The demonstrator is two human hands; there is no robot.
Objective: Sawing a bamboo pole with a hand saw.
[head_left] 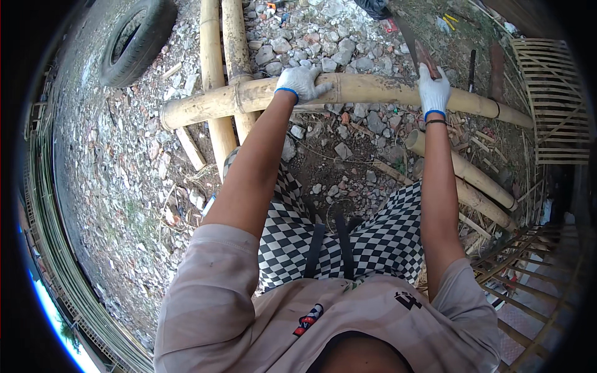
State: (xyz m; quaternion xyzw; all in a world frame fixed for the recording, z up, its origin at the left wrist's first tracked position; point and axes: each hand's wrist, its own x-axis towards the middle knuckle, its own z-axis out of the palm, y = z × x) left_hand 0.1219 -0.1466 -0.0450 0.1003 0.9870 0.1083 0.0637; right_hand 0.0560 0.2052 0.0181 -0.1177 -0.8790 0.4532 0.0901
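A thick yellow bamboo pole (367, 89) lies crosswise in front of me, its left part resting across two other bamboo poles (213, 53). My left hand (300, 83), in a white knitted glove with a blue cuff, grips the crosswise pole from above, thumb stretched to the right. In a matching glove, my right hand (434, 90) is closed round the brown handle of a handsaw (408, 36). The saw's blade points away from me, beyond the pole. That hand is right over the pole; whether it touches it I cannot tell.
An old tire (138, 42) stands at the far left. Shorter bamboo pieces (476, 177) lie at the right, near slatted bamboo panels (553, 99). Stones and rubble (348, 53) cover the ground. Yellow-handled pliers (450, 22) lie at the far right.
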